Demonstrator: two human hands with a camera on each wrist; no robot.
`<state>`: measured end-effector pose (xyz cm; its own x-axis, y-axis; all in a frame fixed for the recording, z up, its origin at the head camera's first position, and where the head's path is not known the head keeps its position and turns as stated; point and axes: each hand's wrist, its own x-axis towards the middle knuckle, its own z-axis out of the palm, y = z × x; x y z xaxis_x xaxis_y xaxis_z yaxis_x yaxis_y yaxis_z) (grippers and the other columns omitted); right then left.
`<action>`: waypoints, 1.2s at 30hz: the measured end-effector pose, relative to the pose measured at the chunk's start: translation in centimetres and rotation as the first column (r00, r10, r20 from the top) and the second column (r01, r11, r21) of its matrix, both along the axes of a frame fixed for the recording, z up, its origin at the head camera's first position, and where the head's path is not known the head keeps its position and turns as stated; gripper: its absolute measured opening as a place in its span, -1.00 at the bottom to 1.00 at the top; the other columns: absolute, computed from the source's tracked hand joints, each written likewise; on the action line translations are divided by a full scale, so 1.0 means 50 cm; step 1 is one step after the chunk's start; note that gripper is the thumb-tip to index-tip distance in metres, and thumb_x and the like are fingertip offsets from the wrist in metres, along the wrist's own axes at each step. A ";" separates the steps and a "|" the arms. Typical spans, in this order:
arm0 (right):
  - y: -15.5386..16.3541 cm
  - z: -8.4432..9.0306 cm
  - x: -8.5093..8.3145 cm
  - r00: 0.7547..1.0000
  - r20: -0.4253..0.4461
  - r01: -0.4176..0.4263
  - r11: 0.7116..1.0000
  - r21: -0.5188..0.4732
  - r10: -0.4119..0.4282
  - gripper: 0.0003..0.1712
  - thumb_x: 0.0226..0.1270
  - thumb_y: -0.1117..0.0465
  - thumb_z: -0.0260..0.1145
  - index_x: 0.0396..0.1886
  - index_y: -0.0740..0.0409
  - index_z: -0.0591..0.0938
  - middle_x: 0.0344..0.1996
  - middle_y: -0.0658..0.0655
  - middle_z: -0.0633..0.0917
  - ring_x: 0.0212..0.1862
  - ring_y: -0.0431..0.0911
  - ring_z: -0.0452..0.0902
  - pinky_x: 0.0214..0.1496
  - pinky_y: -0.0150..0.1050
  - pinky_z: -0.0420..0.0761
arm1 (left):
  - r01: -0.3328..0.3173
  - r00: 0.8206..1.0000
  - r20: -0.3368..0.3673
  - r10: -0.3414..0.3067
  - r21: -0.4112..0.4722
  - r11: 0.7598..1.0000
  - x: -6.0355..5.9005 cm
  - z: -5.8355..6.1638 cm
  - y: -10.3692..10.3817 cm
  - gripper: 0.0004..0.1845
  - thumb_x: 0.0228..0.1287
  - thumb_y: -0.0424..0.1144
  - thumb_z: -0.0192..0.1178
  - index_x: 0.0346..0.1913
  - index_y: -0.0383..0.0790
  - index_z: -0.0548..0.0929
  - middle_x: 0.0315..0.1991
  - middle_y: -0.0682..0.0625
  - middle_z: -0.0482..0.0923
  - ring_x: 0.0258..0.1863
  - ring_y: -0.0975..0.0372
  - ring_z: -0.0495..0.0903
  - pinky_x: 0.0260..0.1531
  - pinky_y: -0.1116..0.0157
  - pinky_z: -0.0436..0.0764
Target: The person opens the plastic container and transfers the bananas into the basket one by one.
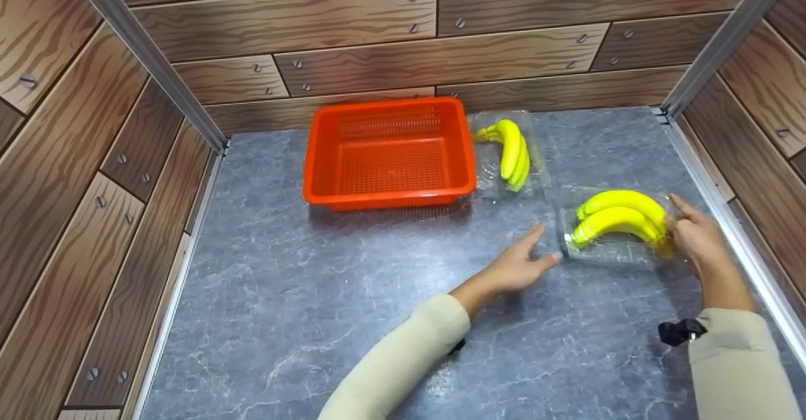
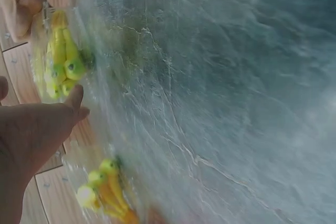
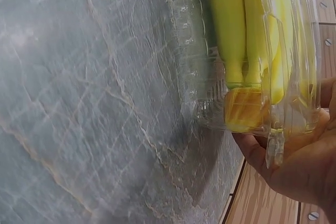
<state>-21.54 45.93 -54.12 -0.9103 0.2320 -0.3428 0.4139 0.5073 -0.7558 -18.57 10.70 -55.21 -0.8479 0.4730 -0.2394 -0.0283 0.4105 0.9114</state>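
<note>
Bananas [image 1: 620, 215] sit in clear box [image 1: 614, 251] on gray table [image 1: 352, 319], near right wall. Right hand [image 1: 692, 237] holds box at stem end, fingers curled round edge. Left hand [image 1: 519, 262] flat and open, fingertips just beside box, not gripping. Step looks like picking box up. Next move needs left hand on its side, then steady lift. Orange basket [image 1: 388, 152] sits behind, second banana box [image 1: 510, 149] beside it.

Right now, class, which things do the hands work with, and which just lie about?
In hand:
- near banana box, gripped at its stem end by the right hand
- left hand, open, reaching toward that box

Lying about:
- far banana box
- orange basket
- grey table
</note>
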 end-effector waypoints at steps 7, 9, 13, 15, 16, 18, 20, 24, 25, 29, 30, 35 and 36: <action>-0.016 -0.008 0.001 0.999 -0.025 0.033 0.999 -0.024 -0.033 -0.23 0.63 0.11 -0.04 0.70 -0.04 -0.07 0.70 0.34 -0.12 0.72 0.42 -0.26 0.76 0.32 -0.09 | -0.096 0.995 0.040 0.095 0.027 0.995 -0.011 0.000 0.050 -0.10 0.52 0.10 0.28 0.75 0.08 0.07 0.73 0.09 0.15 0.62 0.13 0.38 0.63 0.22 0.35; -0.021 -0.011 0.002 0.999 -0.036 0.021 0.999 -0.028 -0.022 -0.22 0.63 0.12 -0.03 0.71 -0.02 -0.09 0.70 0.34 -0.14 0.72 0.44 -0.28 0.76 0.36 -0.13 | -0.129 0.991 0.052 0.127 0.039 0.991 -0.012 -0.001 0.066 -0.06 0.49 0.11 0.31 0.75 0.07 0.06 0.73 0.09 0.15 0.62 0.14 0.37 0.63 0.23 0.36; -0.030 -0.014 0.004 0.999 -0.045 -0.013 0.999 -0.030 0.011 -0.19 0.62 0.12 -0.02 0.71 -0.02 -0.12 0.70 0.36 -0.17 0.71 0.50 -0.32 0.71 0.48 -0.19 | -0.167 0.985 0.050 0.164 0.052 0.985 -0.008 -0.010 0.093 -0.05 0.50 0.16 0.28 0.76 0.07 0.03 0.75 0.13 0.10 0.70 0.19 0.22 0.68 0.23 0.25; -0.035 -0.014 0.005 0.999 -0.045 -0.026 0.999 -0.018 0.025 -0.19 0.62 0.13 -0.03 0.72 -0.03 -0.13 0.70 0.39 -0.16 0.70 0.52 -0.32 0.69 0.51 -0.19 | -0.176 0.984 0.038 0.174 0.045 0.983 -0.003 -0.017 0.103 -0.05 0.51 0.21 0.24 0.76 0.08 0.02 0.75 0.15 0.07 0.72 0.22 0.15 0.71 0.22 0.19; -0.037 -0.014 0.006 0.999 -0.040 -0.030 0.999 -0.014 0.030 -0.18 0.62 0.12 -0.04 0.72 -0.03 -0.14 0.70 0.41 -0.16 0.70 0.53 -0.32 0.69 0.52 -0.17 | -0.180 0.983 0.032 0.179 0.037 0.983 0.000 -0.021 0.108 -0.06 0.52 0.23 0.22 0.76 0.09 0.01 0.75 0.17 0.05 0.72 0.22 0.15 0.71 0.21 0.19; -0.042 -0.014 0.006 0.999 -0.036 -0.036 0.999 -0.007 0.036 -0.18 0.63 0.11 -0.06 0.73 -0.03 -0.15 0.69 0.47 -0.12 0.70 0.54 -0.29 0.69 0.52 -0.11 | -0.191 0.982 0.014 0.190 0.019 0.981 0.005 -0.027 0.114 -0.06 0.53 0.25 0.19 0.76 0.11 0.00 0.75 0.19 0.04 0.72 0.21 0.16 0.70 0.20 0.20; -0.046 -0.013 0.007 0.999 -0.030 -0.042 0.999 -0.003 0.042 -0.19 0.64 0.10 -0.07 0.73 -0.06 -0.18 0.69 0.50 -0.10 0.70 0.55 -0.28 0.68 0.52 -0.06 | -0.207 0.978 -0.003 0.207 0.001 0.978 0.008 -0.032 0.118 -0.07 0.53 0.23 0.20 0.76 0.15 -0.01 0.75 0.21 0.05 0.71 0.21 0.19 0.69 0.20 0.23; -0.050 -0.010 0.008 0.999 -0.025 -0.043 0.999 0.004 0.043 -0.19 0.66 0.06 -0.06 0.73 -0.09 -0.17 0.69 0.50 -0.04 0.70 0.53 -0.18 0.62 0.27 0.31 | -0.234 0.972 -0.029 0.233 -0.023 0.972 0.009 -0.038 0.118 -0.09 0.53 0.16 0.23 0.76 0.22 0.00 0.72 0.20 0.14 0.67 0.21 0.28 0.65 0.24 0.30; -0.050 -0.009 0.008 0.999 -0.025 -0.041 0.999 0.009 0.041 -0.19 0.66 0.06 -0.05 0.73 -0.10 -0.16 0.69 0.50 -0.04 0.70 0.52 -0.15 0.54 0.13 0.42 | -0.237 0.971 -0.030 0.236 -0.024 0.971 0.009 -0.038 0.118 -0.09 0.52 0.16 0.24 0.76 0.24 0.00 0.71 0.19 0.16 0.66 0.21 0.30 0.65 0.24 0.32; -0.048 -0.005 0.007 0.999 -0.030 -0.031 0.999 0.009 0.031 -0.19 0.64 0.07 -0.04 0.74 -0.10 -0.12 0.71 0.42 -0.10 0.71 0.50 -0.19 0.60 0.15 0.37 | -0.243 0.970 -0.028 0.242 -0.026 0.970 0.010 -0.038 0.116 -0.09 0.50 0.19 0.25 0.74 0.31 0.01 0.68 0.16 0.26 0.63 0.19 0.36 0.62 0.22 0.38; -0.047 -0.005 0.006 0.999 -0.032 -0.031 1.000 0.004 0.031 -0.19 0.64 0.08 -0.04 0.74 -0.09 -0.12 0.71 0.42 -0.11 0.71 0.50 -0.21 0.67 0.25 0.26 | -0.245 0.969 -0.027 0.245 -0.031 0.969 0.011 -0.039 0.116 -0.09 0.50 0.20 0.26 0.74 0.33 0.01 0.66 0.15 0.29 0.62 0.18 0.38 0.61 0.21 0.39; -0.051 -0.007 0.010 0.999 -0.042 -0.031 1.000 -0.002 0.031 -0.19 0.63 0.10 -0.04 0.74 -0.05 -0.12 0.69 0.49 -0.06 0.70 0.51 -0.20 0.70 0.46 0.02 | -0.264 0.965 -0.009 0.264 -0.024 0.964 0.014 -0.044 0.110 -0.09 0.45 0.26 0.27 0.71 0.43 0.04 0.64 0.16 0.34 0.60 0.15 0.41 0.59 0.14 0.42; -0.051 -0.008 0.011 0.999 -0.042 -0.027 1.000 -0.004 0.026 -0.19 0.63 0.11 -0.04 0.74 -0.05 -0.12 0.68 0.50 -0.04 0.70 0.51 -0.18 0.69 0.45 0.05 | -0.268 0.963 -0.004 0.268 -0.016 0.963 0.014 -0.044 0.109 -0.09 0.44 0.28 0.27 0.71 0.45 0.05 0.64 0.19 0.32 0.61 0.15 0.40 0.60 0.12 0.42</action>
<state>-20.99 43.36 -54.52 -0.9297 0.2063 -0.3050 0.3682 0.5146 -0.7744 -17.87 16.18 -57.42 -0.9435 0.2244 -0.2437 -0.1378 0.4031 0.9047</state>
